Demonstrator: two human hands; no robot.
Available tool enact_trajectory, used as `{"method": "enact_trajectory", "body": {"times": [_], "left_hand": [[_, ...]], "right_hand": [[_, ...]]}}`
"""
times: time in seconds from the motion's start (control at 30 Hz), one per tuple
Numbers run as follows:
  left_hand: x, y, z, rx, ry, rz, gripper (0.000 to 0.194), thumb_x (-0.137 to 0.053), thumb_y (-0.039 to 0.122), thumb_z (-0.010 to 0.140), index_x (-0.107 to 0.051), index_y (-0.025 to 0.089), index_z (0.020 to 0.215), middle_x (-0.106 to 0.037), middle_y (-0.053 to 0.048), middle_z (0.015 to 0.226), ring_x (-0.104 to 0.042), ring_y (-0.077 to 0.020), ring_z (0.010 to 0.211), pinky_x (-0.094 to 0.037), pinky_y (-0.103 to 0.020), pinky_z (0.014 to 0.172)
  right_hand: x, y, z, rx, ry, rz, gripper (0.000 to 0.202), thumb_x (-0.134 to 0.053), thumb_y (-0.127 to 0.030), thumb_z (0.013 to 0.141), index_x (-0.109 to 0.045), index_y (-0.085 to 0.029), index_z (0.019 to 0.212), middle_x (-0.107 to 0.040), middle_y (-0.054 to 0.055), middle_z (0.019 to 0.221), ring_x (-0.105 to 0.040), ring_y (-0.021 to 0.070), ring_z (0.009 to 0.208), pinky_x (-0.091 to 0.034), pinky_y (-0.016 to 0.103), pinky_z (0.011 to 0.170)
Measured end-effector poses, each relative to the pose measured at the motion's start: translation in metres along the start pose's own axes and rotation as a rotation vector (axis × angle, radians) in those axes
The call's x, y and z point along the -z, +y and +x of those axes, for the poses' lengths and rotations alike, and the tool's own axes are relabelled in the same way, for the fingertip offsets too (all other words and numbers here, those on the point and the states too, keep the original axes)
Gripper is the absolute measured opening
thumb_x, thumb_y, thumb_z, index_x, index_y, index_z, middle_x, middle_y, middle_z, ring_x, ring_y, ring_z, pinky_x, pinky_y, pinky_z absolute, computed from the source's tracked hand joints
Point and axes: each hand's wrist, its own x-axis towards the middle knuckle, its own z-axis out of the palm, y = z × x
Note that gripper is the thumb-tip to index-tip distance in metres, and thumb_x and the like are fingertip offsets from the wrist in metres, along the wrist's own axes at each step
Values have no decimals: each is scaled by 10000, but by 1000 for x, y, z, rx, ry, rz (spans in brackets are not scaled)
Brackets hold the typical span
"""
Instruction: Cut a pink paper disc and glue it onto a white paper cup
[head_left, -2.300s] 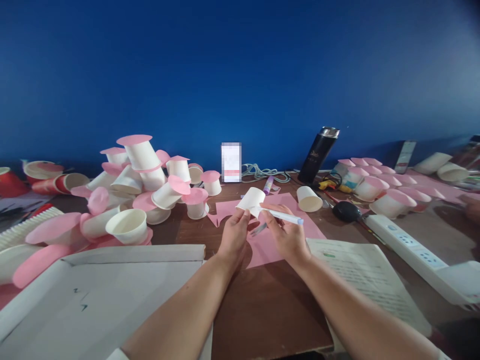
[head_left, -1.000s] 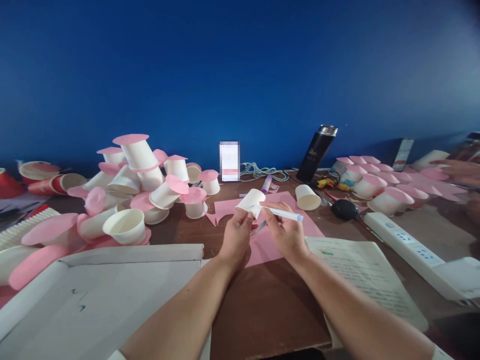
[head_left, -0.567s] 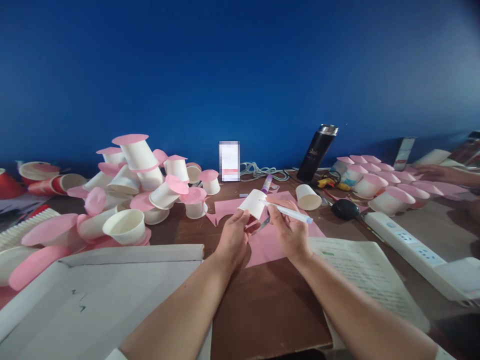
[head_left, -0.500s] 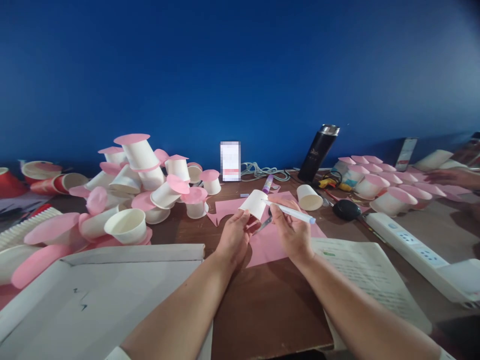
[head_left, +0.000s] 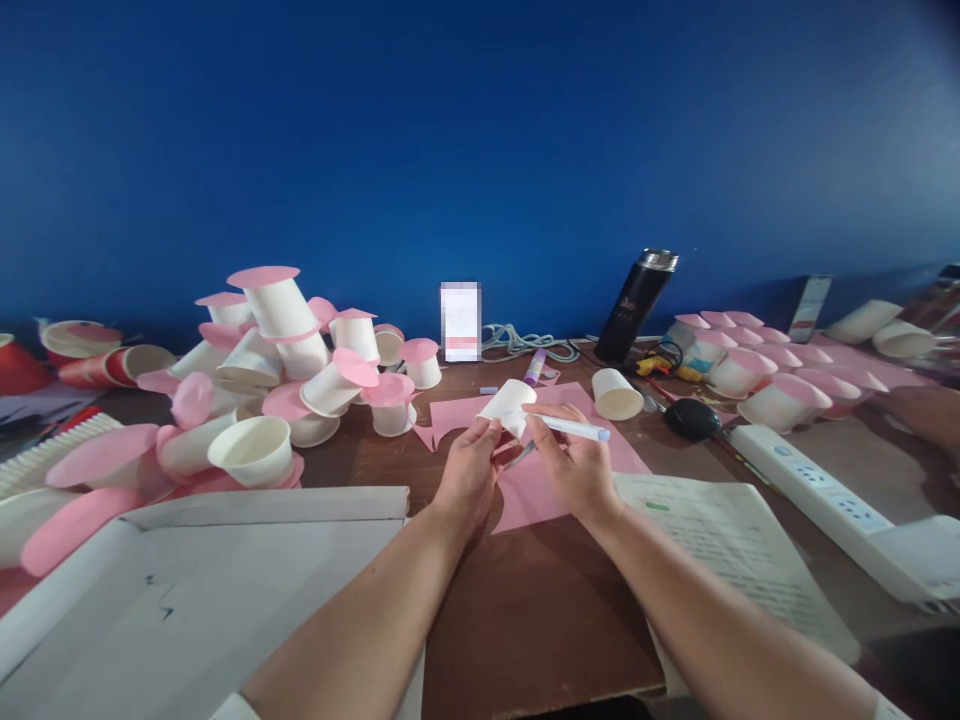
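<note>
My left hand (head_left: 469, 468) grips a white paper cup (head_left: 504, 401), which lies tilted above pink paper (head_left: 536, 490). Between the fingers of my right hand (head_left: 576, 468) is a white marker pen (head_left: 574, 428) with a light blue end; its tip is at the side of the cup. Part of what looks like scissors (head_left: 517, 458) shows between the hands. To the right another white cup (head_left: 619, 394) lies on its side. A purple glue stick (head_left: 535, 367) is behind the held cup.
Many cups with pink discs (head_left: 279, 305) are piled at left, beside a white box (head_left: 247, 590). At right are a black flask (head_left: 636, 305), a power strip (head_left: 814, 490), a printed sheet (head_left: 739, 560), more pink-topped cups (head_left: 787, 400) and another person's hand (head_left: 926, 412).
My right hand has moved slightly left, bringing the pen further across the cup. The other person's hand at the far right has shifted down and to the right.
</note>
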Motion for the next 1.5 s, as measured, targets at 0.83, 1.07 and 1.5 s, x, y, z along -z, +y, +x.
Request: {"method": "enact_trajectory", "body": {"times": [0.83,1.07,1.5], "left_hand": [[5,-6,3,-68,6,164,260,-687,367,726,-688,146,865,-650,-79,865,-600,-179,830,-492,-290,710],[7,-9,4,-79,31,236,257,-675,397,735,-659,141,757,-620,-62,794,-591,-162,765,-496,-289,704],[3,-5,-1,-97,22,311,282,-659,410,748,-689,141,830,-655,-73,839,-607,-176,772,-507,-324,749]], "right_hand": [[-1,0,0,-1,-63,32,195,-542,-309,893,-680,-188,959,-693,82,926,-647,207,839,-521,344,746],[-2,3,-1,-52,-67,44,211,-537,-327,897,-666,-181,980,-687,76,912,-652,197,805,-524,316,695],[-1,1,-1,-7,-104,52,197,-540,-324,892,-664,-198,980,-685,82,968,-656,197,806,-535,322,684]]}}
